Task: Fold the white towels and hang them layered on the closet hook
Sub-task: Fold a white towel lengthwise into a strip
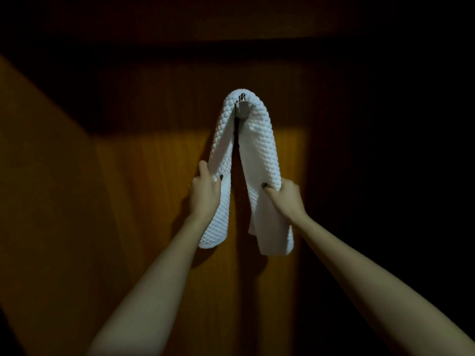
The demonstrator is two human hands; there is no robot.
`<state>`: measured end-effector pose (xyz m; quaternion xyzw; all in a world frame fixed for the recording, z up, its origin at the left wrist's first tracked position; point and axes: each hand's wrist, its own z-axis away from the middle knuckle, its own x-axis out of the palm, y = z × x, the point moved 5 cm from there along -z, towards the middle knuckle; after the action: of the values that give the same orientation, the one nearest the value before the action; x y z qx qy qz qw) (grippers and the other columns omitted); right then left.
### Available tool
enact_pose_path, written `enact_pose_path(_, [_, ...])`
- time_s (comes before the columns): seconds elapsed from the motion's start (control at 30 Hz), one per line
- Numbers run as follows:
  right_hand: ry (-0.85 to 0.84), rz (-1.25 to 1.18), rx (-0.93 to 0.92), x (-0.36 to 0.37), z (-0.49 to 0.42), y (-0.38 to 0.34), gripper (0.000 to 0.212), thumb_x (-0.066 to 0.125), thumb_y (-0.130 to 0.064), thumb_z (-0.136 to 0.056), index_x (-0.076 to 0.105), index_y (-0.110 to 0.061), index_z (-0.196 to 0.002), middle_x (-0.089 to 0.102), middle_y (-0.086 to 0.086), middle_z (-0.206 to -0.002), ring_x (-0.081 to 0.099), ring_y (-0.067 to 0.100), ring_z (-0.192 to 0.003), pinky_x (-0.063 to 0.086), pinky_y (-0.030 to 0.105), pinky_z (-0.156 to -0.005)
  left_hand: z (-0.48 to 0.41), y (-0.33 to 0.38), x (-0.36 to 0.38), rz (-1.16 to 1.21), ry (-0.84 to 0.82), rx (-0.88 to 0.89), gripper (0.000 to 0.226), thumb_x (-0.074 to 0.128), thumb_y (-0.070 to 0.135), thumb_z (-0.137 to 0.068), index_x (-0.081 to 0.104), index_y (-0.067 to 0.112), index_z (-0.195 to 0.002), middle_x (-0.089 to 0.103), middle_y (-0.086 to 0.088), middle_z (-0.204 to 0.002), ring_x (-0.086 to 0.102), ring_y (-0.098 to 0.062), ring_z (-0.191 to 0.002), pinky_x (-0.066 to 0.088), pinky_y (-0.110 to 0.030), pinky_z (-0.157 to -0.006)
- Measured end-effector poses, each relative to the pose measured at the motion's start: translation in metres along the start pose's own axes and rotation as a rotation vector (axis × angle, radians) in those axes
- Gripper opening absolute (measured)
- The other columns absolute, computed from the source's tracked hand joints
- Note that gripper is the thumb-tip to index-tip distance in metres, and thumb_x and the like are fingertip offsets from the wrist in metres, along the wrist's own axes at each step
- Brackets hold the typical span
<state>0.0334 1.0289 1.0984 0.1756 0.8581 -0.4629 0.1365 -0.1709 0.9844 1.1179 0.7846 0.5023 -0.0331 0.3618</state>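
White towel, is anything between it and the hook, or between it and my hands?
Nothing visible is. The white towel already drapes over the hook, and the left hand and right hand each grip one hanging side directly.

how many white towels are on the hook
1: a white towel draped over the metal hook, the left hand gripping its left half, the right hand its right half. A layer underneath may be hidden.

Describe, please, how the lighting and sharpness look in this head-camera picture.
Head view: dim, warm light; one bright patch lies on the wooden panel behind the white towel, while the edges sink into black. Head view: the towel throws a shadow to its left; the hook is slightly soft; wide-angle stretch lengthens both forearms.
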Motion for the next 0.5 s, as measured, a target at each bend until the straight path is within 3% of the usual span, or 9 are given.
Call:
enact_pose_path(0.07, [0.068,-0.046,-0.051,-0.011,0.001,-0.014,0.026,0.056,-0.012,-0.09,0.049,0.001,-0.069,0.053,0.007,-0.062,0.048,0.012,-0.055,0.036,0.024,-0.05,0.008,-0.001,-0.005,-0.043,0.012,0.023,0.031,0.054,0.013,-0.098,0.04,0.003,-0.124,0.064,-0.017,-0.087,0.063,-0.031,-0.07,0.039,-0.027,-0.049])
enact_pose_path(0.17, [0.11,-0.086,-0.085,-0.019,-0.001,-0.032,0.029,0.053,-0.009,-0.091,0.043,-0.011,-0.064,0.047,-0.001,-0.059,0.041,0.007,-0.051,0.031,0.016,-0.045,0.02,0.005,-0.003,-0.046,0.0,0.001,0.033,0.052,0.011,-0.099,0.039,0.0,-0.126,0.065,-0.021,-0.089,0.065,-0.036,-0.076,0.049,-0.042,-0.059])
enact_pose_path(0.33, [0.177,-0.118,-0.106,-0.004,-0.001,-0.041,0.014,0.05,-0.006,-0.091,0.052,-0.003,-0.077,0.054,0.007,-0.07,0.047,0.014,-0.062,0.036,0.027,-0.055,0.035,0.015,0.011,-0.028,-0.02,-0.074,0.033,0.053,0.018,-0.099,0.042,-0.002,-0.124,0.066,-0.023,-0.103,0.065,-0.04,-0.094,0.05,-0.047,-0.077])
enact_pose_path(0.4, [0.146,-0.143,-0.08,0.006,0.001,-0.036,0.009,0.054,-0.01,-0.09,0.059,-0.008,-0.098,0.063,-0.002,-0.085,0.057,0.014,-0.076,0.043,0.019,-0.061,0.035,0.015,0.016,-0.017,-0.041,-0.102,0.03,0.053,0.018,-0.099,0.045,-0.001,-0.12,0.066,-0.024,-0.106,0.063,-0.042,-0.099,0.046,-0.047,-0.08])
enact_pose_path(0.43, [0.112,-0.133,-0.056,0.012,0.004,-0.03,0.026,0.057,-0.011,-0.089,0.058,-0.013,-0.114,0.062,-0.01,-0.097,0.058,0.011,-0.085,0.043,0.013,-0.065,0.033,0.014,0.018,-0.015,-0.056,-0.119,0.031,0.053,0.019,-0.099,0.046,-0.001,-0.121,0.065,-0.024,-0.108,0.062,-0.042,-0.101,0.045,-0.047,-0.081])
enact_pose_path(0.5, [0.015,-0.093,-0.008,0.029,0.017,-0.007,0.054,0.061,-0.011,-0.086,0.045,-0.017,-0.138,0.054,-0.014,-0.114,0.052,0.005,-0.095,0.041,0.014,-0.072,0.031,0.012,0.024,0.027,-0.091,-0.141,0.036,0.052,0.023,-0.1,0.046,-0.002,-0.126,0.064,-0.025,-0.112,0.061,-0.042,-0.103,0.045,-0.045,-0.081])
